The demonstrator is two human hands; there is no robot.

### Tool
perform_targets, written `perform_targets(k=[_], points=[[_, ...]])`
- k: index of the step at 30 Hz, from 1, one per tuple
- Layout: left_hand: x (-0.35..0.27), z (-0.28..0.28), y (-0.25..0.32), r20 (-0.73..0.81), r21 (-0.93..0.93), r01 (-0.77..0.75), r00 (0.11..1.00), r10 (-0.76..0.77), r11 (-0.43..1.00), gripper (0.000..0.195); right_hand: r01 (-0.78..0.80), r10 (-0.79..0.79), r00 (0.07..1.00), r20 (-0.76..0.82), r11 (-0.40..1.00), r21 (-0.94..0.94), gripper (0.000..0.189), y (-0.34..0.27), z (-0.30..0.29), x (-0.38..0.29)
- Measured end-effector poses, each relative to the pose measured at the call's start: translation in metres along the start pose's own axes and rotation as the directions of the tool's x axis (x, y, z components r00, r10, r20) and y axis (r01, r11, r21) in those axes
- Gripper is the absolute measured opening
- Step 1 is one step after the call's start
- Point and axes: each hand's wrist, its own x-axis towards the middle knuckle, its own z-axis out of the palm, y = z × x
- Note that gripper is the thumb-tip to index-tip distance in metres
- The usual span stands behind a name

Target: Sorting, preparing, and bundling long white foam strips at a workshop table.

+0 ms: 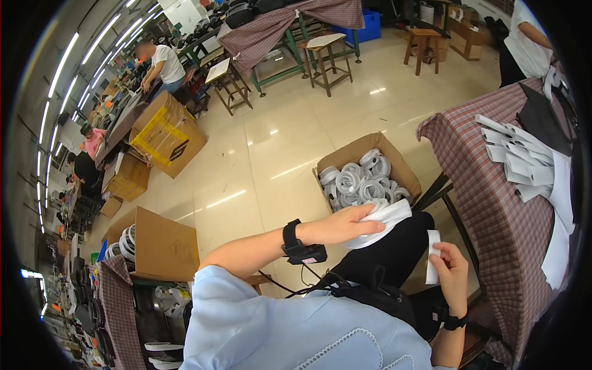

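My left hand grips a bundle of white fabric strips above my thigh. The bundle hangs at the near edge of an open cardboard box on the floor. Inside that box lie several coiled white strips, seemingly zipper tape or webbing. To the right, my right hand pinches one short white strip between thumb and fingers, apart from the bundle. It is close to the hanging edge of a checked tablecloth. Black bands sit on both wrists.
On the checked table lie rolled white pieces and a black sheet. A tall carton with white coils stands at the left. Farther off are wooden stools, a taped carton and people at work benches.
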Motion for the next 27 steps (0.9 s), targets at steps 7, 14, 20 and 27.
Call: perform_targets(k=[7,14,20,27], points=[[0.024,0.017,0.018,0.088,-0.472,0.085,0.995,-0.049,0.878,0.036,0.005,-0.01,0.993,-0.12,0.999,-0.043,0.063,-0.007,-0.012,-0.014],[0.039,0.048,0.033,0.001,-0.644,0.032,0.999,-0.041,0.764,0.038,0.124,-0.124,0.988,-0.097,0.992,-0.006,0.05,-0.012,-0.02,-0.023],[0.051,0.064,0.023,0.143,-0.584,0.058,0.989,0.033,0.81,0.05,0.129,-0.108,0.983,-0.147,0.982,0.141,0.047,0.002,-0.019,-0.038],[0.036,0.058,0.014,0.142,-0.647,0.037,0.987,0.073,0.761,0.056,0.28,-0.282,0.959,0.017,0.944,-0.175,0.041,-0.004,-0.016,-0.033]])
